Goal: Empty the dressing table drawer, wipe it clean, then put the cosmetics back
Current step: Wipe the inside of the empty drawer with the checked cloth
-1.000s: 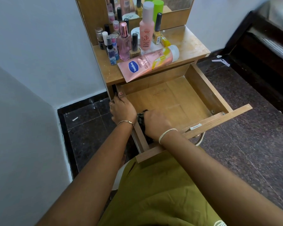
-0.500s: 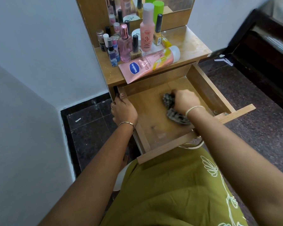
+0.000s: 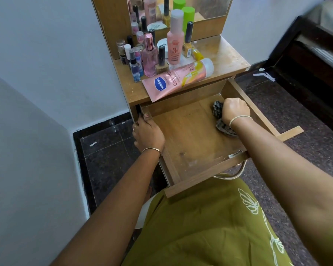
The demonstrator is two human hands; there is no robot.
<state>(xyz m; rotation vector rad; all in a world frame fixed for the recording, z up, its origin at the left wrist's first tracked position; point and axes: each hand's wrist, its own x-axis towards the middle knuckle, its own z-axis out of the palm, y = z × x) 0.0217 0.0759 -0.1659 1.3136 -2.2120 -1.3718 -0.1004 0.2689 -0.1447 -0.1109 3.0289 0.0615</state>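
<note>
The wooden drawer (image 3: 192, 175) of the dressing table stands pulled out, its bare bottom holding nothing but the cloth. My right hand (image 3: 235, 111) grips a dark patterned cloth (image 3: 218, 111) and presses it into the drawer's far right corner. My left hand (image 3: 147, 131) grips the drawer's left wall near the back, thumb over the rim. On the table top (image 3: 225, 58) lie a pink lotion tube (image 3: 178, 79) on its side, a tall pink bottle (image 3: 174, 48) and several small bottles (image 3: 140, 56).
A mirror (image 3: 181, 10) rises behind the bottles. White walls close in on the left. A dark wooden bed frame (image 3: 311, 60) stands to the right on the dark tiled floor (image 3: 108, 158). The drawer's metal handle (image 3: 232, 174) hangs over my green-clothed lap.
My right hand has swept the cloth from the drawer's near left corner across to the far right corner. My left hand has stayed on the left wall.
</note>
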